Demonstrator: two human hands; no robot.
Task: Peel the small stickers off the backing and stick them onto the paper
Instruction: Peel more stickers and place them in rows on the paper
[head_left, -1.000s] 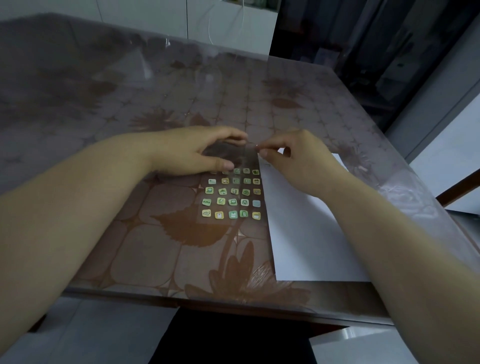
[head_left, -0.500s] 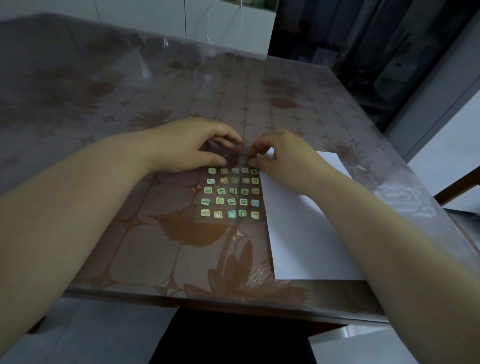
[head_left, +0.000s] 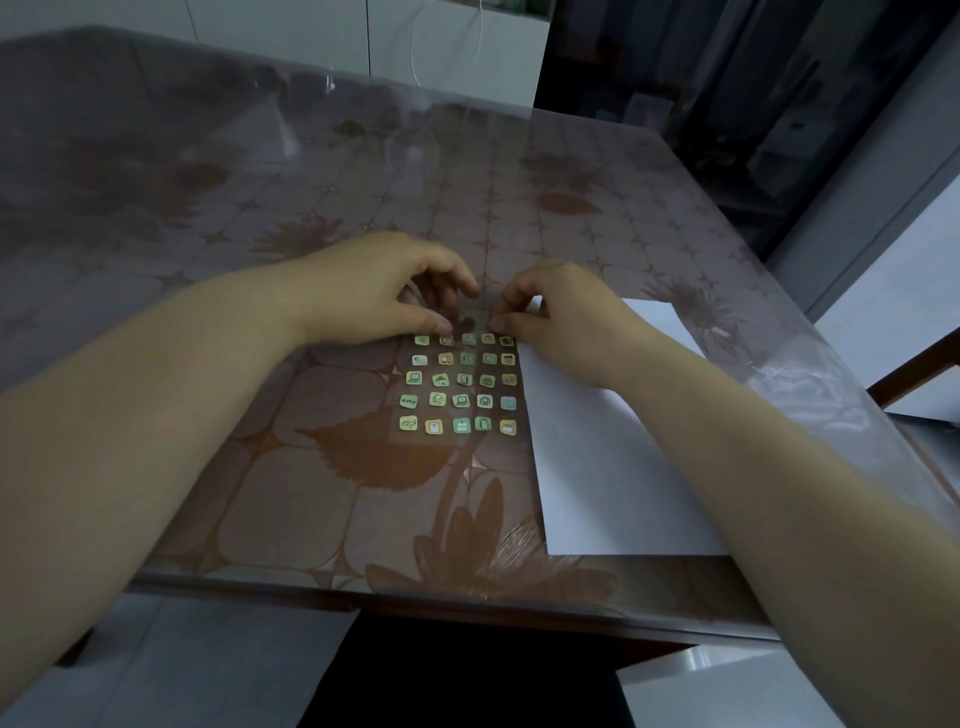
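While both forearms reach in over the near edge of the surface (head_left: 182, 218), the two hands meet at the far end of the backing (head_left: 460, 384), a clear sheet lying flat on the brown flower-patterned cover. The left hand (head_left: 379, 291) rests with its thumb pressed down on the sheet's far left corner and its fingers curled above it; they hold nothing that can be made out. The right hand (head_left: 550, 312) has thumb and forefinger drawn together at the sheet's far right corner, just beside the top row of stickers (head_left: 461, 382); whether a sticker sits between those fingertips is too small to tell. The stickers are small green and yellow squares in five rows of five on the sheet. The paper (head_left: 597, 467), a white sheet, lies flat just right of the backing, their long edges almost touching, and the right wrist and forearm lie across its far part. No stickers show on its visible area.
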